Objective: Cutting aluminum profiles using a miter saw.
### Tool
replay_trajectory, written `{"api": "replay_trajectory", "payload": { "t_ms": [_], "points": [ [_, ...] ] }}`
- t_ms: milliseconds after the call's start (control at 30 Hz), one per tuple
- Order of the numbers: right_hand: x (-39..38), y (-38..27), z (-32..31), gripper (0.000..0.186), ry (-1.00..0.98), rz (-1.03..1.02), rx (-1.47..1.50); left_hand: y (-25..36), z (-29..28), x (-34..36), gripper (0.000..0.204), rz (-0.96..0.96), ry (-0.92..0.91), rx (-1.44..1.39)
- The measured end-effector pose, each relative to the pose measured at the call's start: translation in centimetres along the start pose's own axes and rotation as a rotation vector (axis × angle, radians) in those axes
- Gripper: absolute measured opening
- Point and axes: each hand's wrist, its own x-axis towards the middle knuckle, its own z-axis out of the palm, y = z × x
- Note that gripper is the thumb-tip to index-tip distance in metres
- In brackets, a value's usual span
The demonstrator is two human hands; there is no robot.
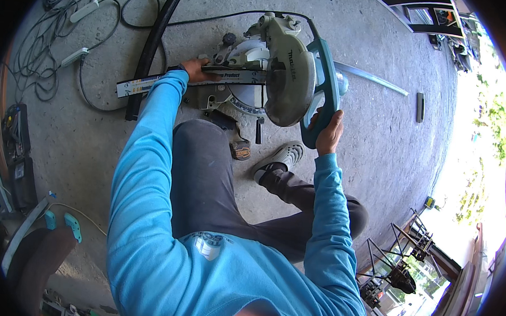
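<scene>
A miter saw (pixel 291 83) with a pale grey blade guard and a teal handle stands on the concrete floor in front of me. My right hand (pixel 330 133) is wrapped round the lower end of that teal handle; some fingers are hidden behind it. Across the saw's base lies a long metal profile (pixel 136 87) with a printed film, its right part running in behind the guard. Gripping the profile just left of the blade is my left hand (pixel 195 70). The blade's contact with the profile is hidden by the guard.
A black strip (pixel 150 52) lies under the profile's left end. By my knee rests a cordless tool (pixel 231 135). Cables and a white power strip (pixel 84 11) spread at the far left. A thin metal bar (pixel 371 78) and a short dark piece (pixel 420 107) lie right.
</scene>
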Motion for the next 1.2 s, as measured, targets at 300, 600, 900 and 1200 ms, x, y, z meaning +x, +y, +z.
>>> {"api": "replay_trajectory", "payload": {
  "t_ms": [300,600,900,1200],
  "points": [
    [0.07,0.3,-0.1,0.08,0.002,0.005,0.009,0.04,0.16,0.13,0.09,-0.011,0.015,0.012],
    [-0.16,-0.26,0.16,0.082,0.001,0.011,-0.014,-0.02,0.09,-0.05,0.087,-0.004,0.014,-0.018],
    [-0.05,0.07,0.08,0.082,0.007,0.012,-0.004,0.16,-0.06,-0.13,0.088,0.013,0.004,-0.017],
    [-0.06,0.24,0.09,0.081,0.015,0.007,-0.002,0.11,0.05,0.11,0.077,-0.016,0.011,0.001]
  ]
}}
